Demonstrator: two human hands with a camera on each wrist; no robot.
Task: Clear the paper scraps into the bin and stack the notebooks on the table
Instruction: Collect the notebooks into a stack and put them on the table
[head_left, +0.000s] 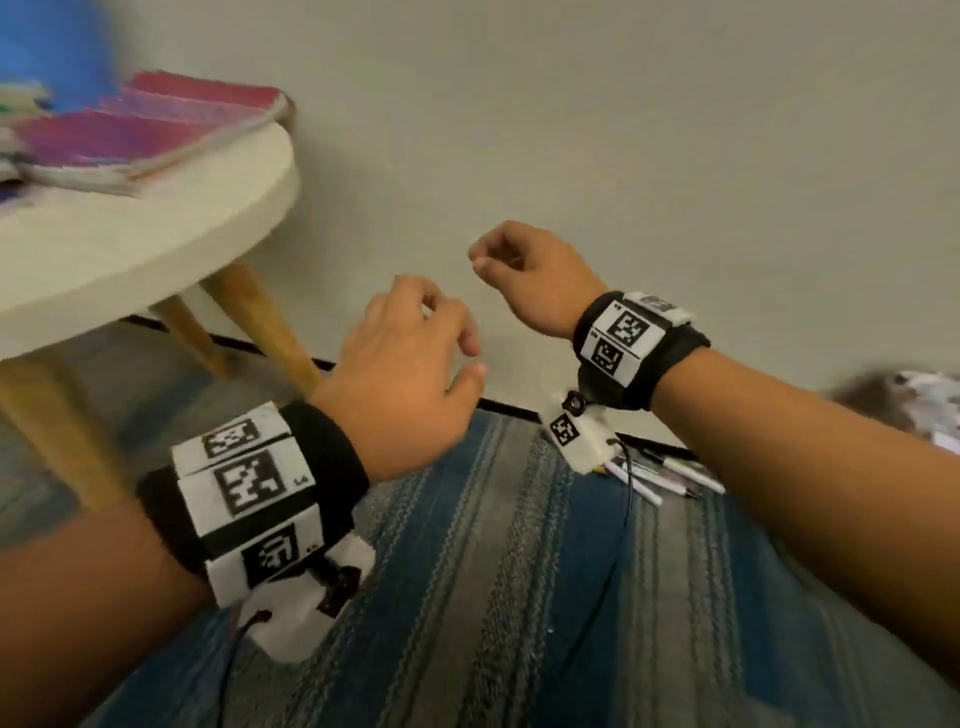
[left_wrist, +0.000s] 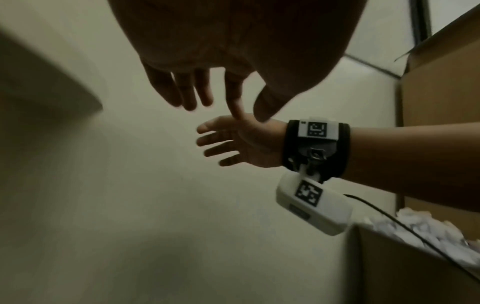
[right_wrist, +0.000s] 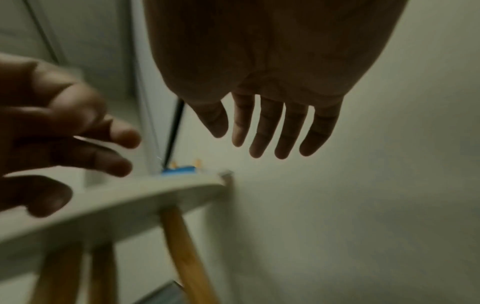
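Observation:
Pink and red notebooks (head_left: 156, 124) lie in a loose pile on the round white table (head_left: 156, 234) at the upper left. Crumpled white paper scraps (left_wrist: 415, 232) fill a cardboard bin (left_wrist: 410, 277) at the right; they also show blurred at the head view's right edge, scraps (head_left: 924, 410). My left hand (head_left: 415, 353) hovers in the air right of the table, fingers relaxed, holding nothing. My right hand (head_left: 519, 265) hangs a little higher and further right, also empty; the right wrist view shows its fingers (right_wrist: 267, 127) hanging straight. Neither hand touches anything.
A blue and grey striped rug (head_left: 493, 571) covers the floor below my arms. Several pens (head_left: 670, 473) lie on it near the wall. The table's wooden legs (head_left: 260, 322) stand left of my left hand. A taller cardboard box (left_wrist: 441, 82) stands behind the bin.

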